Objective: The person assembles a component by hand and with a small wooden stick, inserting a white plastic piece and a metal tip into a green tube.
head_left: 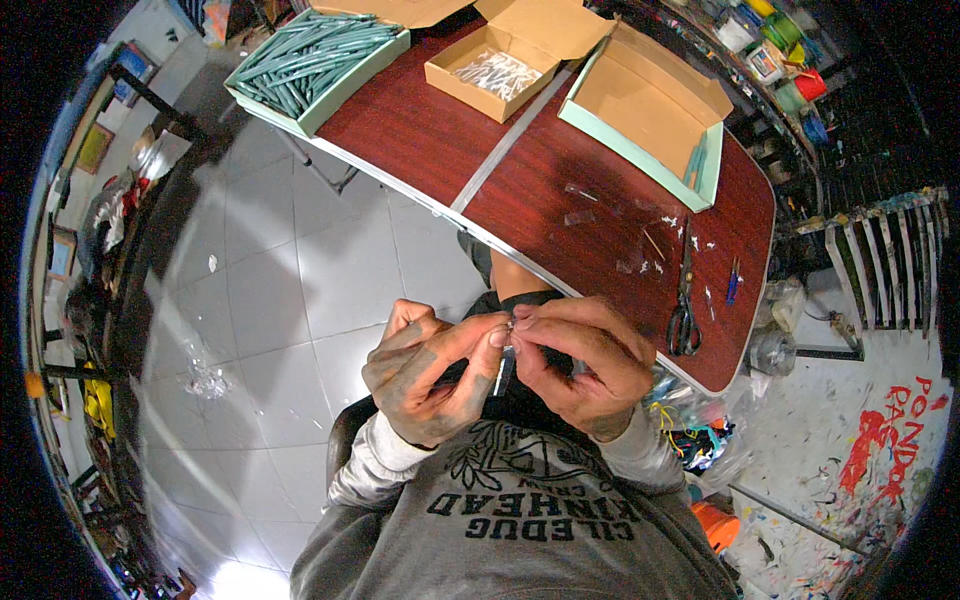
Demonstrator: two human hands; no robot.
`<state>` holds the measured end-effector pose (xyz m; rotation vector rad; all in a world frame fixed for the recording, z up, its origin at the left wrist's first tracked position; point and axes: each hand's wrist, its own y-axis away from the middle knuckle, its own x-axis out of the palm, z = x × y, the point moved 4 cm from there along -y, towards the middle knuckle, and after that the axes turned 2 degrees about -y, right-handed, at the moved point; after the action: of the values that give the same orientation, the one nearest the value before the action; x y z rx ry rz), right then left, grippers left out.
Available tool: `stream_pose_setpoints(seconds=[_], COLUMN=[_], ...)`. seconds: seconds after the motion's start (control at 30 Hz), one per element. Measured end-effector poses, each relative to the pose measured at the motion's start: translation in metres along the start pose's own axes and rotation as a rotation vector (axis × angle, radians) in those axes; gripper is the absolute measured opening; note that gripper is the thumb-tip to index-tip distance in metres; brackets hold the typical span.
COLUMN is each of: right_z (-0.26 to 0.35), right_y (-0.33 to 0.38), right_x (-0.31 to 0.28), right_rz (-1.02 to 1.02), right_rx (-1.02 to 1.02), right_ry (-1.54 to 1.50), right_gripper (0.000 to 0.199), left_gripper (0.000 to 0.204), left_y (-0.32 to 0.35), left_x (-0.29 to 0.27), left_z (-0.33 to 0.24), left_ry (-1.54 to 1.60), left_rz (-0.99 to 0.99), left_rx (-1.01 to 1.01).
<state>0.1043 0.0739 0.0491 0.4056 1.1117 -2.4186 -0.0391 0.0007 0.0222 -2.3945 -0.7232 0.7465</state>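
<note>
My left hand and my right hand meet in front of my chest, just off the table's near edge. Thumb and forefinger of each are pinched together at the same spot. Between them is a small, thin whitish piece that hangs down below the fingertips; its upper part is hidden by the fingers, and I cannot make out its kind. On the dark red table to the right lie black-handled scissors, a small blue tool, white scraps and clear plastic bits.
At the far left of the table, a pale green box holds many teal sticks. Beside it, an open brown box contains small white pieces. Another green-sided box has a few teal sticks. A plastic chair stands at right; tiled floor lies left.
</note>
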Motion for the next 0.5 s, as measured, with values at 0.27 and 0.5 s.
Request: stream_pose_setpoints(seconds=[0.27,0.5], right_z=[-0.002,-0.018], right_y=[0.003,0.005], right_x=[0.002,-0.002], right_rz=[-0.040,0.130], right_rx=[-0.017,0.338], right_ry=[-0.007,-0.407], right_gripper=[0.023,0.014], left_gripper=[0.012,0.010], left_y=[0.000,-0.005], left_x=[0.002,0.000], left_z=[0.000,-0.004], left_ry=[0.022,-0.005], left_rz=[-0.013,0.077], left_rx=[0.001,0.006])
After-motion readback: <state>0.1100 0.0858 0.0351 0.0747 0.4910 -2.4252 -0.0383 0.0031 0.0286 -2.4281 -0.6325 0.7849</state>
